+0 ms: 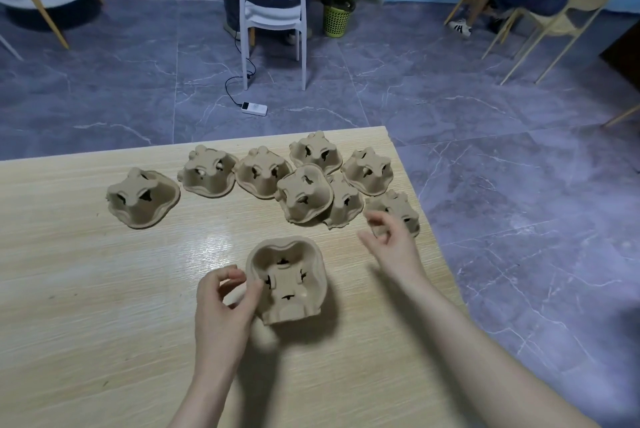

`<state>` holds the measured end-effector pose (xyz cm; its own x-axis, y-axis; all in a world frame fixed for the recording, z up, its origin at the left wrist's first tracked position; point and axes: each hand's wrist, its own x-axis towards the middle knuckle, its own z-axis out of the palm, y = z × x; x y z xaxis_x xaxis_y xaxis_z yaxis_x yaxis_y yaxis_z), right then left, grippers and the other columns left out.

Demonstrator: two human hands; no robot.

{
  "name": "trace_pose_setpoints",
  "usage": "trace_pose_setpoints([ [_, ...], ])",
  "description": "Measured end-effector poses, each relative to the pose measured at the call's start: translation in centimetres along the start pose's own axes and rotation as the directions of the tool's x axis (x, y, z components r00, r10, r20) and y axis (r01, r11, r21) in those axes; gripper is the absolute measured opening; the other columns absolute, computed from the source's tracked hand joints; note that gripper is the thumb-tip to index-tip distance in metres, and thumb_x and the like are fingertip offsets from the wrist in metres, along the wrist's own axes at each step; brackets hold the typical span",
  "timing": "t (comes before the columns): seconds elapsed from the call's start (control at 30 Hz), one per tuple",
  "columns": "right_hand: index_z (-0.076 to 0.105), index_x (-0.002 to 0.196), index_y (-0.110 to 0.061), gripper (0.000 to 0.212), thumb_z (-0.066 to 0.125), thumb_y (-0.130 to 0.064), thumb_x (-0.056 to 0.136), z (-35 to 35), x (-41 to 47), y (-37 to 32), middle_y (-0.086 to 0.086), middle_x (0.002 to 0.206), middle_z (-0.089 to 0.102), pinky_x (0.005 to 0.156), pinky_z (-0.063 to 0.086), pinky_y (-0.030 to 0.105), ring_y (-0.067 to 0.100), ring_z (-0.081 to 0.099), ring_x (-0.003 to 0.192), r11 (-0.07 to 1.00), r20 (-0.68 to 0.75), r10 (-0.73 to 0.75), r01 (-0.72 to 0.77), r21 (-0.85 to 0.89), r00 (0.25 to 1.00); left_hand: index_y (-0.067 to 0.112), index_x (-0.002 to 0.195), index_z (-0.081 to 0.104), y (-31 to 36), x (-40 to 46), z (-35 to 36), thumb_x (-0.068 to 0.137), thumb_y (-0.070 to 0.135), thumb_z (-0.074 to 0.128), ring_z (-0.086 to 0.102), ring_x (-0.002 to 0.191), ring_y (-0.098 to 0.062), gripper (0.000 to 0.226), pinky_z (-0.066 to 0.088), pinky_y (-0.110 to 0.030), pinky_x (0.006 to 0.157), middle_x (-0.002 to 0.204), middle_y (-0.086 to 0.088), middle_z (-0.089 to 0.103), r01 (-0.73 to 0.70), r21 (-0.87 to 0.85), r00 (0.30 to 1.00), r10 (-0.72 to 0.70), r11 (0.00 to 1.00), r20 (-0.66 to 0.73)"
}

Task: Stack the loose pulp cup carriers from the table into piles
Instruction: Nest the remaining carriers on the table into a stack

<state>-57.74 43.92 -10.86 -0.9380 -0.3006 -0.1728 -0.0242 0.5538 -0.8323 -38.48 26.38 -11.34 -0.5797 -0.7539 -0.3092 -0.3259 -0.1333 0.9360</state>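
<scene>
A brown pulp cup carrier (287, 280) sits near the middle of the wooden table (86, 289), and it may be more than one nested. My left hand (225, 299) is at its left rim, thumb touching the edge, fingers curled and holding nothing. My right hand (391, 240) hovers with loosely spread fingers just in front of a loose carrier (398, 208) near the right table edge. Several more loose carriers lie across the far side: one alone at the left (142, 197), others in a row (207, 173) (261, 173) (315, 150) (369, 169), two overlapping (304, 194).
The table's right edge (426, 220) runs close to the right-hand carriers. Beyond it on the grey tiled floor stand a white chair (273, 8) with a seated person, a green bin (337, 15), a power strip (254, 108) and a beige chair (568, 19).
</scene>
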Motion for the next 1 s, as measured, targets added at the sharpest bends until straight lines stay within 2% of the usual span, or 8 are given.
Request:
trace_pose_setpoints([
  [0.1, 0.056, 0.129, -0.020, 0.040, 0.066, -0.020, 0.090, -2.4, 3.0, 1.3, 0.004, 0.133, 0.049, 0.093, 0.046, 0.031, 0.019, 0.057, 0.113, 0.987, -0.129, 0.022, -0.042, -0.154, 0.991, 0.026, 0.134, 0.054, 0.2, 0.0, 0.0, 0.090, 0.015, 0.070, 0.058, 0.107, 0.001, 0.048, 0.047, -0.021, 0.082, 0.130, 0.003, 0.054, 0.093, -0.093, 0.991, -0.083, 0.991, 0.103],
  [0.23, 0.043, 0.145, -0.016, 0.058, 0.063, -0.028, 0.092, -4.4, 5.7, 1.8, 0.010, 0.147, 0.041, 0.102, 0.037, 0.035, 0.025, 0.046, 0.130, 0.951, -0.144, 0.149, -0.181, -0.249, 0.978, 0.042, 0.137, 0.054, 0.0, -0.1, -0.1, 0.081, 0.022, 0.079, 0.069, 0.104, -0.023, 0.065, 0.060, -0.047, 0.076, 0.123, 0.004, 0.066, 0.242, -0.114, 0.944, -0.206, 0.964, 0.259],
  [0.3, 0.045, 0.143, -0.014, 0.058, 0.064, -0.032, 0.091, -4.6, 6.7, 2.2, 0.012, 0.142, 0.049, 0.102, 0.039, 0.038, 0.028, 0.050, 0.126, 0.943, -0.100, 0.212, -0.230, -0.241, 0.972, 0.041, 0.136, 0.055, 0.0, -0.3, 0.0, 0.084, 0.012, 0.076, 0.072, 0.096, -0.028, 0.063, 0.062, -0.050, 0.070, 0.116, 0.001, 0.069, 0.281, -0.143, 0.940, -0.242, 0.949, 0.242],
  [0.47, 0.051, 0.135, -0.012, 0.056, 0.073, -0.019, 0.085, -4.1, 7.1, 3.3, 0.012, 0.122, 0.062, 0.081, 0.043, 0.031, 0.031, 0.060, 0.109, 0.942, -0.025, 0.205, -0.204, -0.268, 0.979, 0.037, 0.134, 0.058, 0.7, 0.1, 0.5, 0.094, 0.005, 0.062, 0.074, 0.092, -0.020, 0.052, 0.062, -0.044, 0.068, 0.118, -0.001, 0.070, 0.270, -0.226, 0.953, -0.227, 0.936, 0.198],
  [0.67, 0.045, 0.140, -0.013, 0.071, 0.079, -0.020, 0.078, -3.8, 6.2, 3.8, 0.014, 0.128, 0.056, 0.091, 0.048, 0.043, 0.031, 0.055, 0.116, 0.936, -0.084, 0.141, -0.160, -0.312, 0.986, 0.035, 0.143, 0.049, 1.3, 0.0, 1.4, 0.094, 0.008, 0.064, 0.071, 0.087, -0.014, 0.058, 0.055, -0.029, 0.058, 0.093, 0.019, 0.073, 0.238, -0.156, 0.951, -0.198, 0.959, 0.236],
  [0.77, 0.034, 0.147, -0.018, 0.090, 0.083, -0.021, 0.072, -3.7, 4.9, 3.6, 0.011, 0.134, 0.052, 0.091, 0.046, 0.041, 0.028, 0.052, 0.121, 0.932, -0.106, 0.078, -0.110, -0.346, 0.991, 0.036, 0.146, 0.046, 1.1, 0.0, 1.2, 0.096, 0.013, 0.062, 0.068, 0.084, -0.012, 0.057, 0.054, -0.033, 0.064, 0.088, 0.024, 0.074, 0.241, -0.138, 0.949, -0.203, 0.961, 0.243],
  [0.87, 0.025, 0.152, -0.021, 0.101, 0.085, -0.024, 0.071, -3.4, 3.1, 3.1, 0.009, 0.131, 0.057, 0.090, 0.047, 0.041, 0.029, 0.055, 0.118, 0.945, -0.117, 0.040, -0.076, -0.319, 0.992, 0.038, 0.144, 0.046, 1.3, -0.2, 0.9, 0.098, 0.019, 0.058, 0.069, 0.089, -0.012, 0.051, 0.054, -0.034, 0.069, 0.098, 0.015, 0.074, 0.260, -0.160, 0.944, -0.216, 0.952, 0.248],
  [1.0, 0.018, 0.155, -0.024, 0.108, 0.085, -0.031, 0.071, -3.5, 0.7, 2.6, 0.001, 0.098, 0.065, 0.077, 0.049, 0.041, 0.027, 0.061, 0.097, 0.938, -0.067, 0.049, -0.069, -0.339, 0.997, 0.039, 0.143, 0.049, 1.5, -0.4, 0.6, 0.099, 0.022, 0.058, 0.069, 0.100, -0.015, 0.048, 0.057, -0.032, 0.074, 0.125, 0.002, 0.066, 0.292, -0.191, 0.937, -0.240, 0.937, 0.253],
])
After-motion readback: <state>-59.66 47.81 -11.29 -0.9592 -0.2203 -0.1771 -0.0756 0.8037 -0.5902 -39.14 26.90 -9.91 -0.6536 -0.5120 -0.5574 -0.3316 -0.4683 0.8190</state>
